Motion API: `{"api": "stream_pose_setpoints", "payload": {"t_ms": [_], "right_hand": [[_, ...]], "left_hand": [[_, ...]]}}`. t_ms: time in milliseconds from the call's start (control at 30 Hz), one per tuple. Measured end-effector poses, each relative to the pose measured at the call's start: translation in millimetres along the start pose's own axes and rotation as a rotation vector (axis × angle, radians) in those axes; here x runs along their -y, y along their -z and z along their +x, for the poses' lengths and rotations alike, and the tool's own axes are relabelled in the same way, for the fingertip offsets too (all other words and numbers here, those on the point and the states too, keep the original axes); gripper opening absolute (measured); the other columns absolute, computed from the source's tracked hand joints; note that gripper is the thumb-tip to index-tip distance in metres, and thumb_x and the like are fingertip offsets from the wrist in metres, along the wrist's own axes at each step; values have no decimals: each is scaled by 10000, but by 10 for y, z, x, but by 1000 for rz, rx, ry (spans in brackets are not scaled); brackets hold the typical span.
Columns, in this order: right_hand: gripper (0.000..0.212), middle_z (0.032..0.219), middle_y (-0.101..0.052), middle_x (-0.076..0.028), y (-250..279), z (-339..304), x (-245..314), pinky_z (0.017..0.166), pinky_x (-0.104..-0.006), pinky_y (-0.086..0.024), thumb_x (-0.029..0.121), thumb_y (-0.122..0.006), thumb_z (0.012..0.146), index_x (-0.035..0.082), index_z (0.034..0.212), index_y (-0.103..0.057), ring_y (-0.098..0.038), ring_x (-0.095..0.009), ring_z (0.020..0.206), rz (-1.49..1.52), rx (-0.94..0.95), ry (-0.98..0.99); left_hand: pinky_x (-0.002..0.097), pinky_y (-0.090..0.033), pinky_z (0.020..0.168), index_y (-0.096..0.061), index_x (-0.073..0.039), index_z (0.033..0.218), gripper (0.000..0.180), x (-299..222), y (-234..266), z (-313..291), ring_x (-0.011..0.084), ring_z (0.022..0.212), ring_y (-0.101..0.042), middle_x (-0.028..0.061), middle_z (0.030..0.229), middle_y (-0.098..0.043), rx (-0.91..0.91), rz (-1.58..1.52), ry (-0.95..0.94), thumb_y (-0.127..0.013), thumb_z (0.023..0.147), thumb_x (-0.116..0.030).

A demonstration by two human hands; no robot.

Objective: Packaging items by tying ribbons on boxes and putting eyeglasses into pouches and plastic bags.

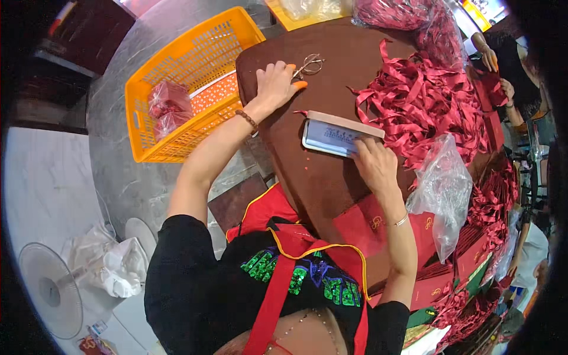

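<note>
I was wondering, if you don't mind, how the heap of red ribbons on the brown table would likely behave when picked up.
The red ribbons look floppy, as the strips bend and curl freely. They may come up in tangled clumps, since many cross one another. They are probably light for their bulk, being thin.

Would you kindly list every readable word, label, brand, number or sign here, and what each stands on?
No text is clear enough to quote.
Phone screen: lines too small and blurred to read.
Red packets: gold emblems, no legible letters.
Black shirt: green sequin shapes, partly covered, unreadable.
</note>
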State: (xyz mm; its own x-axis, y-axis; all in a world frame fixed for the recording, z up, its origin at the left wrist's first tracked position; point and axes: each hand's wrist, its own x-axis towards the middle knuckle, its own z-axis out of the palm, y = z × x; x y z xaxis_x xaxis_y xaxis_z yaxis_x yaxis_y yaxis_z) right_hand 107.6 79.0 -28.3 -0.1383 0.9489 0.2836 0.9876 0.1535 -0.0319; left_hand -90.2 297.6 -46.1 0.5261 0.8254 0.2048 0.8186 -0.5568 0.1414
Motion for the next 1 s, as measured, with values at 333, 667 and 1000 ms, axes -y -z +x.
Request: {"api": "stream_pose_setpoints", "payload": {"t_ms": [333, 667, 1000], "right_hand": [[305, 777, -555, -67, -31, 64, -53, 536, -341, -481, 96, -597, 708, 116, 1010, -561, -596, -226, 675, -76, -29, 0], [184, 809, -620, -186, -99, 70, -137, 638, -405, -477, 207, -571, 835, 51, 911, -634, -609, -339, 745, 401, -18, -351], [152, 787, -627, -151, 42, 77, -23, 576, -415, -486, 197, -526, 847, 104, 943, -598, -619, -321, 700, 171, -82, -307]], "left_hand": [[415, -468, 711, -628, -97, 952, 255, 84, -92, 71, 284, 853, -616, 134, 881, -644, -57, -331, 72, -628, 791, -294], [234, -455, 644, -634, -29, 895, 141, 409, 359, -313, 87, 740, -565, 25, 815, -628, -25, -1244, 220, -640, 799, -131], [249, -453, 701, -605, -6, 890, 148, -168, 699, -1174, 89, 793, -556, 17, 827, -614, 590, -1074, -91, -615, 798, -121]]}}
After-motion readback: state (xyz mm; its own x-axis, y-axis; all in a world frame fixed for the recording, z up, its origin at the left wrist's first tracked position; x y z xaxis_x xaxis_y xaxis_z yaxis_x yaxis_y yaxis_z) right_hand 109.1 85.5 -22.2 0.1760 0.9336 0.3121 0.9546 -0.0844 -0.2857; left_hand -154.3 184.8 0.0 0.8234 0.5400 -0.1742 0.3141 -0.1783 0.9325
